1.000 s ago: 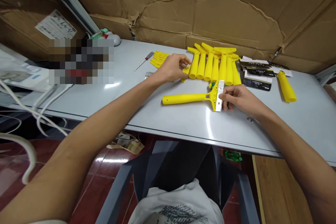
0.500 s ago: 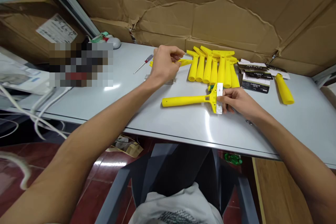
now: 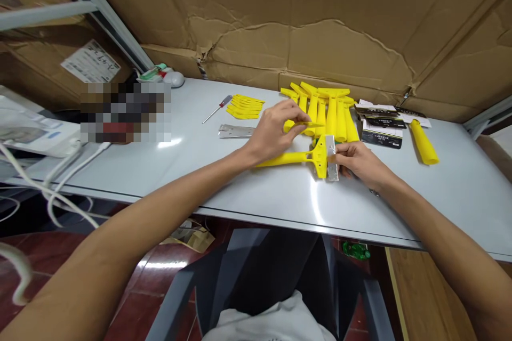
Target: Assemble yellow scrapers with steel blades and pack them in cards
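A flat yellow plastic strip (image 3: 316, 124) is pinched between the thumb and fingers of my left hand (image 3: 276, 130), above the scraper's handle. The yellow scraper (image 3: 319, 157) lies on the table with its head to the right and a silver blade (image 3: 332, 159) across that head. My right hand (image 3: 358, 159) is closed at the blade's right side, thumb and fingers holding it. Left of my left hand lie several more yellow strips (image 3: 245, 106) in a fanned stack and some silver metal strips (image 3: 234, 131), partly covered by that hand.
Several yellow scraper handles (image 3: 331, 112) stand in a row against the cardboard (image 3: 248, 48). Black-and-white packaging cards (image 3: 381, 136) and a single yellow handle (image 3: 424, 142) are to the right. A screwdriver (image 3: 218, 108) lies on the left; white cables (image 3: 60, 184) hang over the table edge.
My left hand has moved right from the yellow strip stack to above the scraper, carrying one strip. The stack and metal strips are uncovered. My right hand stays at the blade.
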`<state>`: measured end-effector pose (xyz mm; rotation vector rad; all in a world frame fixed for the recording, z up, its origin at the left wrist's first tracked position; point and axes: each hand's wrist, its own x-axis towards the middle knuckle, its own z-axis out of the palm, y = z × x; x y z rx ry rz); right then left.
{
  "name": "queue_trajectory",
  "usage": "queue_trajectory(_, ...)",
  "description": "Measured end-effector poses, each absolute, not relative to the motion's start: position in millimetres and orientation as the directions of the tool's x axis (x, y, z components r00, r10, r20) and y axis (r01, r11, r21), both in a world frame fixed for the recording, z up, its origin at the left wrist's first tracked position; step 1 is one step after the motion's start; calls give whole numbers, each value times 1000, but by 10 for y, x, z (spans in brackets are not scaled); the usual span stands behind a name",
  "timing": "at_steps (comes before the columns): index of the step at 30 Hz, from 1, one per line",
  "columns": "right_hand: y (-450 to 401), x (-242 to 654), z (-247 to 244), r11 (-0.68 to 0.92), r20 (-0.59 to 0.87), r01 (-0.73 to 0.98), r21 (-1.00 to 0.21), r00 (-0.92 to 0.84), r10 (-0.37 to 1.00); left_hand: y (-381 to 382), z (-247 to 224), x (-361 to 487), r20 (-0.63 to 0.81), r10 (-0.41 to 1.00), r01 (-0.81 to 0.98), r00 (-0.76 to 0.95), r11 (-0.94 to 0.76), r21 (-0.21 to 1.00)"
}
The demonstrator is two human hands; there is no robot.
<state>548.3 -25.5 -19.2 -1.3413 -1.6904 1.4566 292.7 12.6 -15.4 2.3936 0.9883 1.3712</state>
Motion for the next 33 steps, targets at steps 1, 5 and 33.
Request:
queue_trajectory(1,-256,5480,-190,-77,-201,324,-943,-371,907,103,-158,2946,679,643,440,356,-756,485)
queue_trajectory(5,-252,5480,-179,-91,-206,287,-954,-400,893,60,-182,2992,636,676,462,372,-729,505)
queue_trajectory(33,-355,5343,-171,-131,-184,180,-975,-318,930,-189,-146,3066,378,770,400,514,-605,689)
